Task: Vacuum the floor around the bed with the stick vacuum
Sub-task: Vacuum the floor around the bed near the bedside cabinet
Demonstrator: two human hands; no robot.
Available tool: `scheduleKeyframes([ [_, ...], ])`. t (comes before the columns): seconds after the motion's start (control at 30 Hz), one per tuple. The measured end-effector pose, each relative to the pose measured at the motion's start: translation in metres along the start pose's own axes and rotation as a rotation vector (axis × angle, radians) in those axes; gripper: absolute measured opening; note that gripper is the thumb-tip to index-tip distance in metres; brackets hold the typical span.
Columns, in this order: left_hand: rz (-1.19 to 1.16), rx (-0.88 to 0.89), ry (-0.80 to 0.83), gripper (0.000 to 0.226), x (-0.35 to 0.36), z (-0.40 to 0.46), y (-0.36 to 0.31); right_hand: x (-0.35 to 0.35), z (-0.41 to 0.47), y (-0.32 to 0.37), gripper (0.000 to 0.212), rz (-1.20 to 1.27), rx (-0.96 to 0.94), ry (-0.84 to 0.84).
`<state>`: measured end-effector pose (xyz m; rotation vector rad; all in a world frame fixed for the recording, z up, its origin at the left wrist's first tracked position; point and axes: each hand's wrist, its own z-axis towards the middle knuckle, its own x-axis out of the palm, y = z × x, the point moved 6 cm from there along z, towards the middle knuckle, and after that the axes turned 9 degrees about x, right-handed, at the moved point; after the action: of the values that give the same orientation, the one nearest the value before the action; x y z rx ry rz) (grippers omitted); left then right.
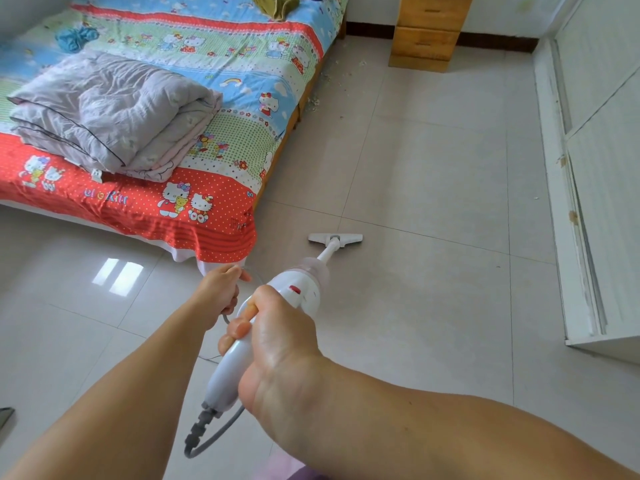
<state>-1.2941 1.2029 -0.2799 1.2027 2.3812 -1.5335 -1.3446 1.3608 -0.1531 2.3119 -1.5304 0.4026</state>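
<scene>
both hands are busy: right hand clamped on the stick vacuum handle at centre frame, left hand fingers closed around its grey cord; nozzle on floor beside bed corner.

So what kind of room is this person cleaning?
Most likely a bedroom in a home: a bed with a cartoon-print sheet and a folded quilt, a wooden drawer chest by the wall, and a tiled floor.
</scene>
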Motion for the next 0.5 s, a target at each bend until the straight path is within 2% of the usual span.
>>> scheduleKeyframes([
  [0.23,-0.017,0.010,0.029,0.030,0.009,-0.028,0.008,-0.020,-0.027,-0.023,0.025,-0.067,-0.024,0.017],
  [0.5,-0.018,-0.002,0.047,0.028,0.022,-0.059,0.019,-0.047,-0.034,-0.054,0.022,-0.006,0.048,0.024],
])
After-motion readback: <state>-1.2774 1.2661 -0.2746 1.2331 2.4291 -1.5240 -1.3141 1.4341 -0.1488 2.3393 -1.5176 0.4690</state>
